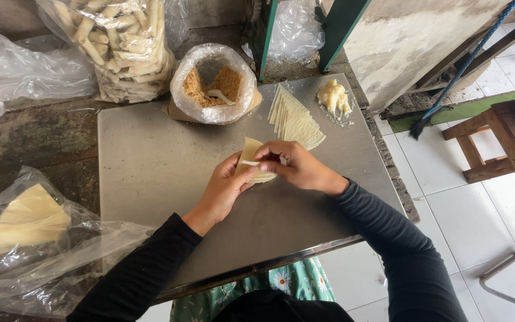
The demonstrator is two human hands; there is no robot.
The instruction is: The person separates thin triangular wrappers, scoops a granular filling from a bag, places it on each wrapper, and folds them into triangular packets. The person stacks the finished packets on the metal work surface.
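My left hand (225, 188) and my right hand (296, 167) meet over the middle of a metal table (150, 161), both holding one pale triangular pastry wrapper (251, 154) that is partly rolled between the fingers. Behind my hands a fanned stack of the same wrappers (296, 119) lies on the table. A lump of pale paste (335, 96) sits at the far right corner. An open plastic bag of brown crumbly filling (213, 83) with a spoon in it stands at the far edge.
A clear bag of finished pale rolls (120, 42) stands at the back left. Another plastic bag with folded wrappers (28, 220) lies to the left of the table. A wooden stool (496, 143) and a broom stand on the tiled floor at right.
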